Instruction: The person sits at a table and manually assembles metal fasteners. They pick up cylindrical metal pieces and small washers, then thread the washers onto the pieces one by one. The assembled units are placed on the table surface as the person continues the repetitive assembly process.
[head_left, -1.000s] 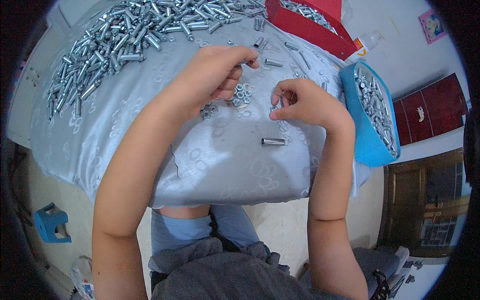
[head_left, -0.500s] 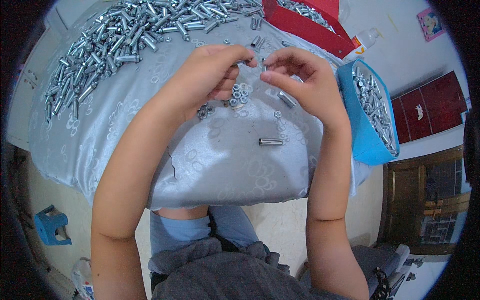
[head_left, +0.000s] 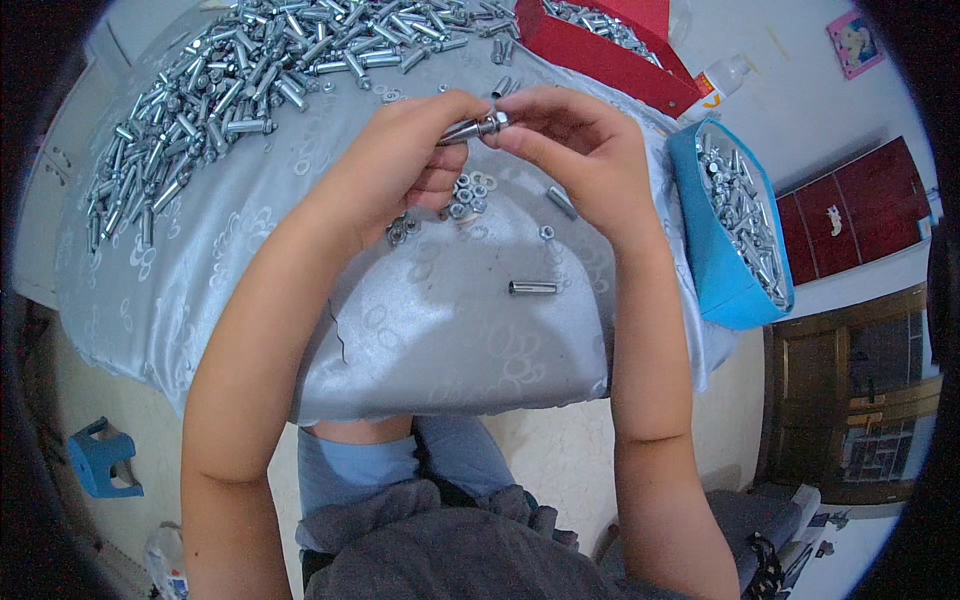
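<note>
My left hand [head_left: 405,150] is closed around a shiny metal expansion bolt [head_left: 462,132], its nut end pointing right. The thumb and forefinger of my right hand [head_left: 590,145] pinch the nut [head_left: 497,121] at that end. Below the hands lies a small cluster of loose nuts [head_left: 464,200], with flat washers [head_left: 486,180] beside it. More nuts [head_left: 402,230] sit by my left wrist. A metal sleeve [head_left: 533,288] lies nearer to me, a single nut [head_left: 546,232] is just beyond it, and another sleeve [head_left: 562,202] rests beside my right hand.
A large heap of expansion bolts [head_left: 250,75] covers the far left of the silvery tablecloth [head_left: 430,340]. A red box [head_left: 610,65] and a blue container [head_left: 705,230], both full of metal parts, stand far right and right. A bottle [head_left: 722,80] is between them.
The bolt, mostly hidden before, now shows between my hands. My right hand has moved slightly left, and its fingers now meet the nut end.
</note>
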